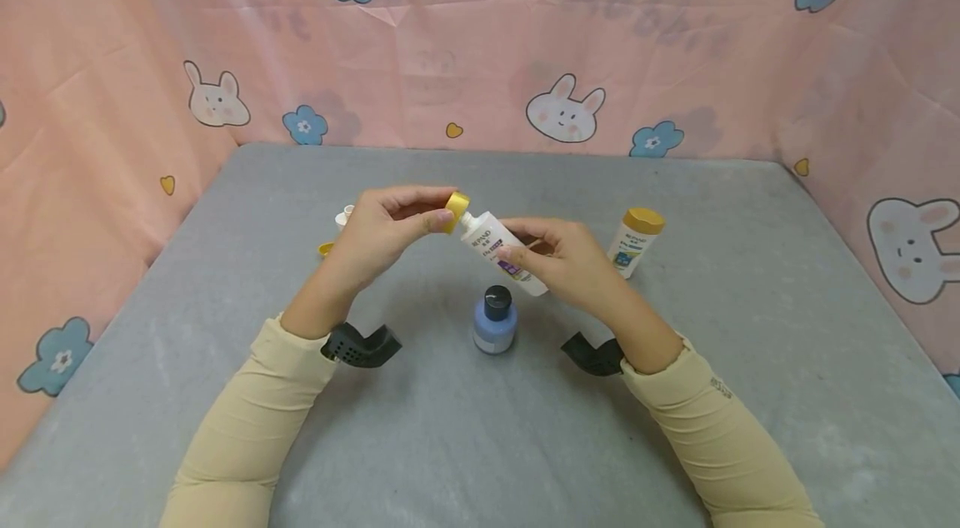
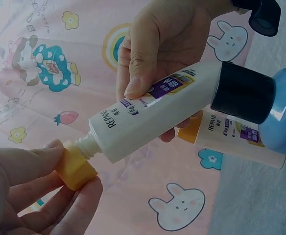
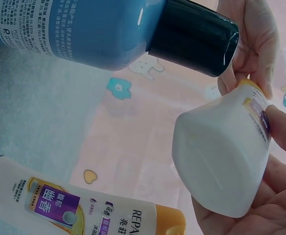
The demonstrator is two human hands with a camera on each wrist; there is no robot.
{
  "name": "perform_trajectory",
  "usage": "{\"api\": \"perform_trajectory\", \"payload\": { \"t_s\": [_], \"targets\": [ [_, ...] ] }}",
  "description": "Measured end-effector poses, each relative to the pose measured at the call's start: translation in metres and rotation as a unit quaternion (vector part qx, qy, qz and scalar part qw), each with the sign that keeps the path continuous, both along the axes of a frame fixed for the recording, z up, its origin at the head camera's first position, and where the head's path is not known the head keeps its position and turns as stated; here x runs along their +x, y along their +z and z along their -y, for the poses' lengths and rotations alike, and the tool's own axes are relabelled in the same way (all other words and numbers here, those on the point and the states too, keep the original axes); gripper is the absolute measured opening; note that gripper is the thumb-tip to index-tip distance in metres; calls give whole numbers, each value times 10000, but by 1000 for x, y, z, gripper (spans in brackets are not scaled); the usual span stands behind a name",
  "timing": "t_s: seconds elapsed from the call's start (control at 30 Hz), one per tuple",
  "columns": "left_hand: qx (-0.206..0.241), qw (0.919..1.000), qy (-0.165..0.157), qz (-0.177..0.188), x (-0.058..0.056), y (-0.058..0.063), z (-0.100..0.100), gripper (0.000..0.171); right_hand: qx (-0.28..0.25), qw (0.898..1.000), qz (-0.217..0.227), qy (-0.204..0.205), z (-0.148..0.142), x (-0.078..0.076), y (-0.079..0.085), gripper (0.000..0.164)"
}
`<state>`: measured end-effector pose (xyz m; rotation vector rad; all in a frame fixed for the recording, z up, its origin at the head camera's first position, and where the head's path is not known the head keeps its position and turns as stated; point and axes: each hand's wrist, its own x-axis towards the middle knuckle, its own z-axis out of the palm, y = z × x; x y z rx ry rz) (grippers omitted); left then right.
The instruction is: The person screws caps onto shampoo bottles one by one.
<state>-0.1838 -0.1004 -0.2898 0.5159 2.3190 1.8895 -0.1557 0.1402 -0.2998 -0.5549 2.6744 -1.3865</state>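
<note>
My left hand [image 1: 375, 228] pinches a yellow cap [image 2: 76, 168] between thumb and fingers. The cap sits at the end of a white REPAND bottle [image 1: 487, 238], with part of the threaded neck [image 2: 88, 145] showing between cap and shoulder. My right hand [image 1: 573, 266] grips this bottle round its body, thumb on the purple label. Held above the table, the bottle tilts with its neck up and to the left. Its flat base [image 3: 216, 161] faces the right wrist camera. A blue bottle with a black cap [image 1: 495, 326] stands upright below and between the hands.
At the right, beyond my right hand, stands another white bottle with a yellow cap [image 1: 636, 241]. Behind my left wrist, a small white item [image 1: 342, 218] and a yellow piece [image 1: 325, 249] are partly hidden. The grey table [image 1: 480, 453] meets a pink printed cloth [image 1: 450, 53] at the back.
</note>
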Motion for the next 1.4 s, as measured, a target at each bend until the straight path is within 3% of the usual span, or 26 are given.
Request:
{"api": "perform_trajectory", "payload": {
  "t_s": [0.2,0.67,0.93,1.13,1.4],
  "targets": [
    [-356,9993,53,-45,1,1,-1,34,190,9998,48,14,0,1,2,39],
    [-754,9966,-220,-247,3,1,-1,35,186,9994,120,249,0,1,1,38],
    [-755,9961,-340,-320,4,2,-3,34,65,9992,140,374,-2,0,0,36],
    [-760,9952,-437,-437,5,1,-2,34,-187,9977,456,471,-5,-1,1,34],
    [-507,9958,-688,-322,5,1,-1,33,-381,9955,634,588,-5,-3,2,35]
  ]
}}
